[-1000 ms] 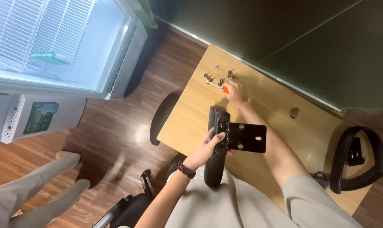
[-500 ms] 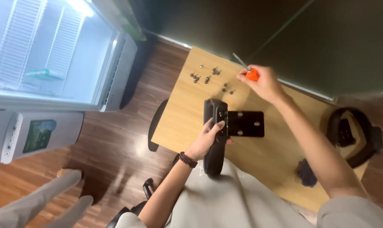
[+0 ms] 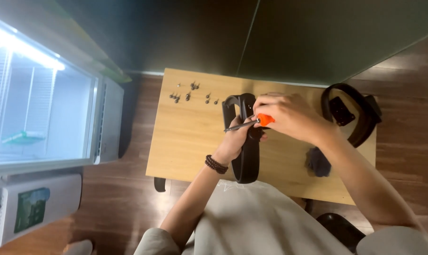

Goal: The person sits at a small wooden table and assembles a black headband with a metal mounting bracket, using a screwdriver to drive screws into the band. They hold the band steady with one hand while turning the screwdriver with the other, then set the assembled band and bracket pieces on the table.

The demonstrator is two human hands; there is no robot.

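A black curved armrest part [image 3: 246, 160] lies on the light wooden table [image 3: 185, 141], running from the table's middle to its near edge. My left hand [image 3: 237, 139] grips it near its middle, with a dark bead bracelet on the wrist. Over the upper end of the part my right hand [image 3: 289, 115] holds a screwdriver with an orange handle [image 3: 265, 120]; its metal shaft points left. The black plate seen before is hidden under my hands.
Several small dark screws [image 3: 190, 94] lie scattered at the table's far left. A second black armrest [image 3: 353, 111] lies at the far right corner, and a dark crumpled object [image 3: 317, 161] beside my right forearm. A lit glass-door cabinet [image 3: 48, 113] stands to the left.
My right hand has brought the screwdriver back from the screws to the armrest part. My left hand has stayed on the part. The view has shifted and turned.
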